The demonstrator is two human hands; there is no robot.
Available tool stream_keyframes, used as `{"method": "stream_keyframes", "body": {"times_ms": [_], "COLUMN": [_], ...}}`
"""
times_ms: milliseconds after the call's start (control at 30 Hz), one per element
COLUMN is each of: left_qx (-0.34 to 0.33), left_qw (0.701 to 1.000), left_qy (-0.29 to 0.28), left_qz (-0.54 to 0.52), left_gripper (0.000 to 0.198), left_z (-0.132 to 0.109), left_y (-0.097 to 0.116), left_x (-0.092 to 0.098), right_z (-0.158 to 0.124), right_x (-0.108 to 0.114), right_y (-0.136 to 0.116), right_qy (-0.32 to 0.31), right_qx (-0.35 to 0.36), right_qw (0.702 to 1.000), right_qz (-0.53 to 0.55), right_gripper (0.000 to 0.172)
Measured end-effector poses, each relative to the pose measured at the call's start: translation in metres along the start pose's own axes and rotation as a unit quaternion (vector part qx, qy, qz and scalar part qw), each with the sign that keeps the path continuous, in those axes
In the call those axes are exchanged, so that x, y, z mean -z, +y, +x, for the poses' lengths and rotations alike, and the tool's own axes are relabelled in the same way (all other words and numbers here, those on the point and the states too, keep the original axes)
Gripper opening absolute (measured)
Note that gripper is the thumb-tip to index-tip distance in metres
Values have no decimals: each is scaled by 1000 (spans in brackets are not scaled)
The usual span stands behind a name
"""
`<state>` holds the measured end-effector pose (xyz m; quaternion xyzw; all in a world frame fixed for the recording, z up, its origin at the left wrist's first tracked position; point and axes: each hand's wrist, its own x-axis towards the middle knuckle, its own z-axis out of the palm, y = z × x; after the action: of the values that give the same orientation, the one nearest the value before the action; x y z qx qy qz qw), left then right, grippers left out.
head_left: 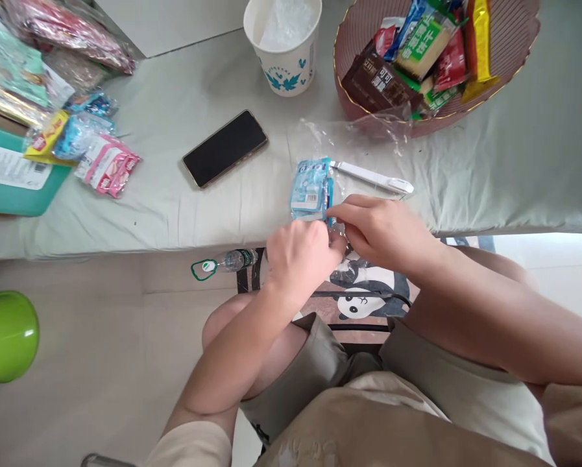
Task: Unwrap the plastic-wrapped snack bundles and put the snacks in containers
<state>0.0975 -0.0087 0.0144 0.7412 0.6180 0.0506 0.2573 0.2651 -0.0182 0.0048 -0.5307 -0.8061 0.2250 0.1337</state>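
Light-blue snack packets [311, 185] in clear plastic lie at the front edge of the cloth-covered surface. My left hand [300, 256] is closed at the near end of the packets, with the clear plastic wrapper [340, 228] bunched between its fingers. From the other side, my right hand [385, 230] pinches the same plastic, its index fingertip at the side of a blue packet. Just beyond the right hand rests a white slim cutter [372, 177]. A loose transparent bag [363, 133] spreads behind it. The fingertips are partly hidden by the hands themselves.
At the back right, a pink ribbed bowl [342, 71] holds several wrapped snacks. A paper bucket [285, 71] with plastic inside stands beside it. A phone [226, 149] lies left of centre, and several snack bags [108, 162] fill the left end. A green bin [8, 337] is on the floor.
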Motion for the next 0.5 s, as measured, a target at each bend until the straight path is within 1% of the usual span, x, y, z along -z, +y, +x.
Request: {"method": "stream_keyframes", "body": {"times_ms": [67,100,133,167,200,233,267,300,333,367,433,467,500], "left_qx": [-14,-25,-35,-41,-39,-27,-2,31,68,103,138,159,183], "left_qw": [998,994,983,964,940,914,893,878,873,879,891,902,916], "left_qy": [6,-9,-31,-53,-63,-57,-38,-15,-5,-22,-71,-96,-105], "left_qz": [-56,-110,-179,-257,-334,-400,-449,-478,-484,-466,-427,-390,-342], "left_gripper": [40,41,40,38,35,32,30,28,28,28,32,30,30], "left_z": [-1,-1,0,1,2,4,6,7,8,9,8,7,8], "left_y": [-3,-5,-9,-13,-19,-26,-35,-46,-58,-71,-96,-106,-113], "left_x": [6,11,16,21,26,32,38,44,50,56,67,71,74], "right_z": [1,2,4,7,10,13,17,20,23,26,30,31,32], "right_x": [-4,-7,-11,-15,-18,-21,-23,-25,-26,-26,-25,-24,-24], "right_y": [1,2,5,7,11,14,18,21,24,26,28,28,27], "right_qy": [56,78,94,104,110,113,116,118,118,117,111,106,101], "right_qx": [5,5,3,-4,-17,-35,-57,-79,-98,-111,-127,-130,-131], "right_qw": [997,994,990,987,985,983,983,982,980,979,979,980,981], "right_qz": [47,77,104,124,135,137,133,127,124,124,119,110,98], "right_gripper": [30,29,27,26,27,28,32,37,44,49,55,56,57]}}
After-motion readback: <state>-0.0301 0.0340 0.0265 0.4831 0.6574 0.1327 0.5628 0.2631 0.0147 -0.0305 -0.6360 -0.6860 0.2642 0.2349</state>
